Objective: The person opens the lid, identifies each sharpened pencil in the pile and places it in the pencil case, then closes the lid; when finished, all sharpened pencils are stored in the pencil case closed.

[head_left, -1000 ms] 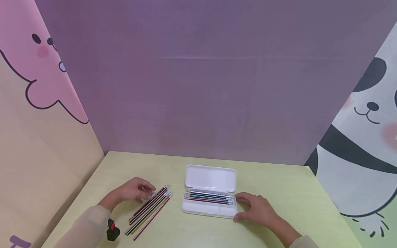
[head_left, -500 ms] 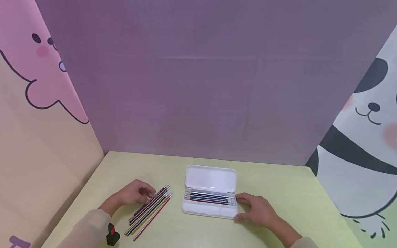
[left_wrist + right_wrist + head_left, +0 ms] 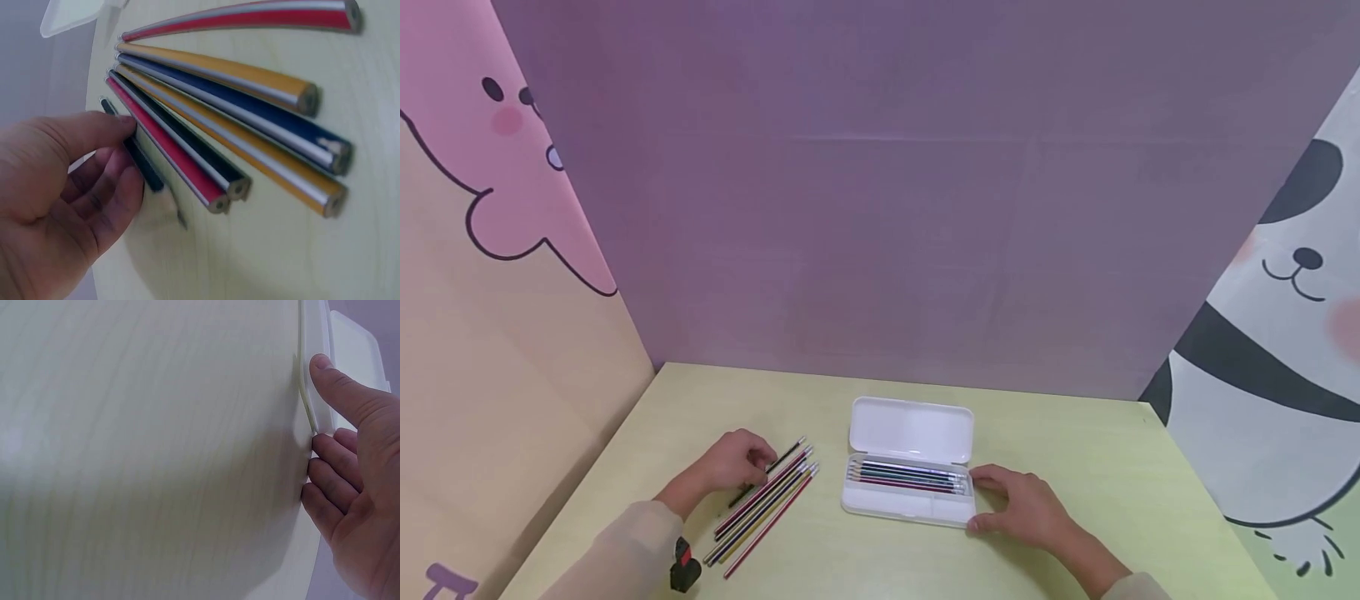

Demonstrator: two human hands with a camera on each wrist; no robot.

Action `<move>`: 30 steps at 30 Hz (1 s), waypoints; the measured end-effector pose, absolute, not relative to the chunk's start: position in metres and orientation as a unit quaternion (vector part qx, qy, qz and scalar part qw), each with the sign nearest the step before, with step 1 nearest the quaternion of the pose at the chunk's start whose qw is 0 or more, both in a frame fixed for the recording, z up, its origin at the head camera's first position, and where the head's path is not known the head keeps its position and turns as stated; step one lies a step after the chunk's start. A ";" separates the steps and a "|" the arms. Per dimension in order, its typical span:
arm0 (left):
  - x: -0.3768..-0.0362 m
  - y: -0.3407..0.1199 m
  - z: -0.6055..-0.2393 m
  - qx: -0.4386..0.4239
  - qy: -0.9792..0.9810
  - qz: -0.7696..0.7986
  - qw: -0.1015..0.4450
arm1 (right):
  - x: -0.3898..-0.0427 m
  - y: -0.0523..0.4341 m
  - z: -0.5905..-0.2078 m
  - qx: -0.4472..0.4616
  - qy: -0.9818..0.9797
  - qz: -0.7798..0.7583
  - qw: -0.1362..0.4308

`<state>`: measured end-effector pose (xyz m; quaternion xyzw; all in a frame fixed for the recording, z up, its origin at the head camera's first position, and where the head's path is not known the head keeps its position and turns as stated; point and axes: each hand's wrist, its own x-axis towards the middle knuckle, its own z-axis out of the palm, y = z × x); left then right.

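Note:
My left hand (image 3: 741, 460) pinches a dark pencil (image 3: 147, 167) between thumb and fingers, its sharpened tip pointing down in the left wrist view. Beside it, a fan of pencils with flat, unsharpened ends lies on the table, among them a red pencil (image 3: 250, 20), a yellow pencil (image 3: 228, 74) and a blue pencil (image 3: 250, 103). In the middle stands a white pencil case (image 3: 887, 506) with its lid (image 3: 912, 429) raised. Several pencils (image 3: 906, 477) lie in its back compartment. My right hand (image 3: 1022, 510) holds the case's right end, thumb at the front corner and fingers along the end.
The pale yellow table (image 3: 1060, 442) ends at a purple backdrop (image 3: 887, 208). Patterned side panels, one with a panda (image 3: 1262, 400), flank it. A small black and red device (image 3: 685, 570) sits by my left sleeve.
The dark pencil has come away from the bundle towards the back left, pinched in my left hand. My right hand and the case have stayed put.

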<state>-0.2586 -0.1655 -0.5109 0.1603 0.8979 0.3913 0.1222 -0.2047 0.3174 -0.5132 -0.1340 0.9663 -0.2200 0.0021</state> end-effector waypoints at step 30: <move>-0.290 -0.086 -0.475 0.274 0.863 0.404 0.127 | -0.205 0.318 -0.514 -0.159 0.963 -0.220 -0.004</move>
